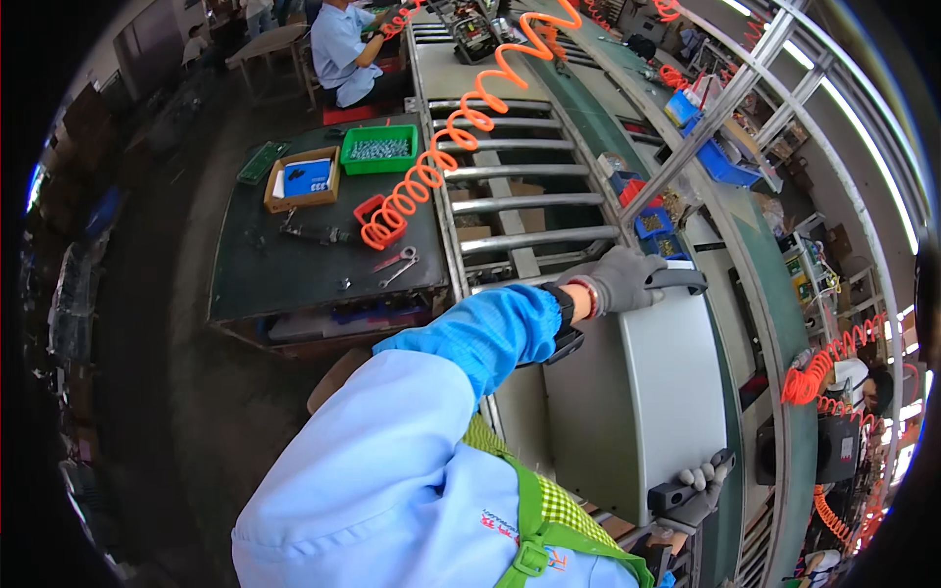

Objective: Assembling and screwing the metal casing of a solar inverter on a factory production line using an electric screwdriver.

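A large grey metal casing (637, 392) with a black handle at each end lies across a roller conveyor (520, 176). My left hand (618, 279), in a grey glove below a blue sleeve, is closed around the far black handle (681, 280). My right hand (702, 487), also gloved, grips the near black handle (686, 490) at the casing's lower corner. My shoulder and a green apron fill the lower middle of the view and hide my right arm.
An orange coiled air hose (441, 157) hangs over the rollers. To the left stands a dark worktable (294, 274) carrying a green bin of screws (379, 149), a cardboard box (304, 178), a red tray (372, 208) and wrenches (397, 263). Another person (343, 49) sits beyond. Small blue bins (652, 223) line the conveyor.
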